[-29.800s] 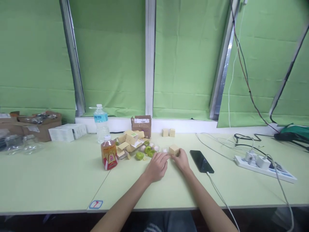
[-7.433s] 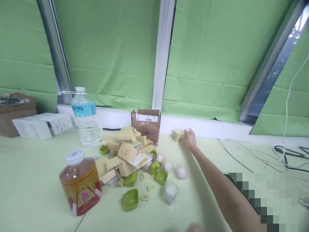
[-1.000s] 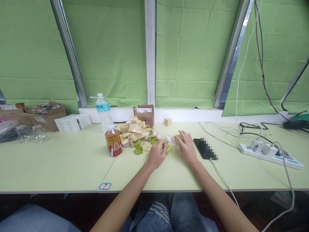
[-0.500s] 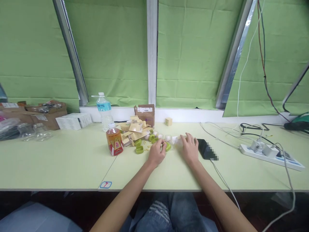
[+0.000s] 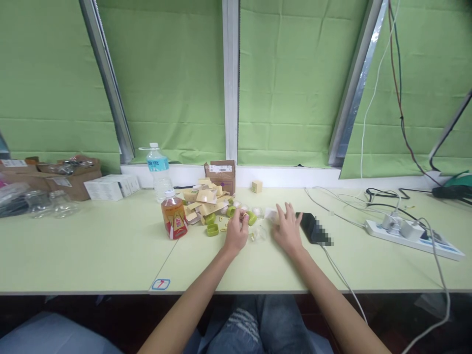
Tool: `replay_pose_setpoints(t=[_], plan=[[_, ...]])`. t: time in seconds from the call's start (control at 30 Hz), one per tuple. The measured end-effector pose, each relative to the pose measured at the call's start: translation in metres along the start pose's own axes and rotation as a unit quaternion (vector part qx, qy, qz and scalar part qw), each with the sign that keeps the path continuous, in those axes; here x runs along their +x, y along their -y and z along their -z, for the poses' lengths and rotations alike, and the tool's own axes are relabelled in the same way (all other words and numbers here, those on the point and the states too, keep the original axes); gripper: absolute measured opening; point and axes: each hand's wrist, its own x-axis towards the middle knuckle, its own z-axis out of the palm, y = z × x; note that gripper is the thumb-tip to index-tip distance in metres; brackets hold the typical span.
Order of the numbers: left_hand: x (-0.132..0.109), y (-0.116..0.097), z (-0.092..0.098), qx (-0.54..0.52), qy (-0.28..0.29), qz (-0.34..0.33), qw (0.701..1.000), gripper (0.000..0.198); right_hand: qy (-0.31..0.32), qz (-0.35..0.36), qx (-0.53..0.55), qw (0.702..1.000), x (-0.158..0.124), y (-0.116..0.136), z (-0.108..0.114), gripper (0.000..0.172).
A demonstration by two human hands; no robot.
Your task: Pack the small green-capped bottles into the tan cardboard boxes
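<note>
My left hand [image 5: 236, 233] is closed in a pinch on a small yellow ring-like piece at its fingertips, just right of a green plastic tray [image 5: 212, 229]. Another green tray [image 5: 251, 218] lies beyond its fingers. My right hand [image 5: 286, 228] rests on the table with fingers spread, touching a pale folded card piece [image 5: 272, 215]. A clear plastic cup [image 5: 258, 233] lies between the two hands. The heap of tan cardboard packaging [image 5: 204, 200] sits behind my left hand.
An amber drink bottle [image 5: 173, 218] and a water bottle [image 5: 158, 170] stand left of the heap. A brown carton [image 5: 221, 174] and a small tan cube [image 5: 256, 186] sit by the sill. A phone [image 5: 313, 227], cables and a power strip [image 5: 411, 236] lie right. Boxes [image 5: 110, 187] at left.
My left hand lifted slightly with the small yellow piece pinched. A clear cup now lies bare between the hands. My right hand spread its fingers and stayed by the phone.
</note>
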Motion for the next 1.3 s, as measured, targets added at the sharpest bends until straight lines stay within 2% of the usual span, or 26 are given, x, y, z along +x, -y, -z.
replay_pose_setpoints(t=[0.07,0.17,0.23,0.37,0.5,0.57,0.67,0.77,0.9,0.97,1.13,1.23,1.3], plan=[[0.000,0.000,0.000,-0.010,-0.006,0.004,1.000,0.015,0.015,0.080,0.051,0.995,0.001,0.009,0.006,0.074],[0.001,0.001,0.000,-0.022,-0.013,0.008,1.000,0.017,0.039,0.209,0.141,0.967,0.000,0.018,0.014,0.073],[0.001,0.002,0.001,-0.026,-0.017,0.012,0.999,0.018,0.060,0.256,0.177,0.948,-0.002,0.022,0.018,0.069],[0.002,0.002,0.003,-0.038,-0.033,0.022,0.998,0.020,0.107,0.249,0.196,0.942,-0.005,0.026,0.019,0.047],[0.003,0.003,0.003,-0.060,-0.046,0.023,0.997,0.023,0.117,0.151,0.181,0.965,-0.004,0.030,0.011,0.033],[0.003,0.004,0.002,-0.074,-0.045,0.027,0.996,0.023,0.116,0.098,0.165,0.975,-0.003,0.029,0.004,0.035],[0.003,0.005,0.000,-0.102,-0.042,0.038,0.993,0.024,0.085,0.072,0.148,0.983,-0.004,0.027,0.000,0.038],[0.003,0.005,-0.002,-0.153,-0.026,0.063,0.986,0.025,0.024,0.110,0.174,0.978,-0.004,0.029,0.007,0.036],[0.002,0.002,-0.003,-0.197,-0.004,0.103,0.975,0.025,0.014,0.253,0.166,0.953,-0.005,0.041,0.018,0.055],[0.002,0.001,-0.003,-0.196,-0.011,0.110,0.974,0.024,0.005,0.288,0.139,0.948,-0.005,0.046,0.016,0.057],[0.005,-0.001,-0.006,-0.205,-0.042,0.122,0.970,0.029,-0.053,0.302,0.152,0.940,-0.004,0.045,0.004,0.057],[0.005,-0.004,-0.008,-0.228,-0.034,0.151,0.961,0.026,-0.071,0.306,0.161,0.936,-0.003,0.040,0.003,0.059],[0.003,-0.007,-0.009,-0.250,-0.023,0.153,0.956,0.034,-0.074,0.297,0.174,0.936,-0.003,0.039,0.005,0.061]])
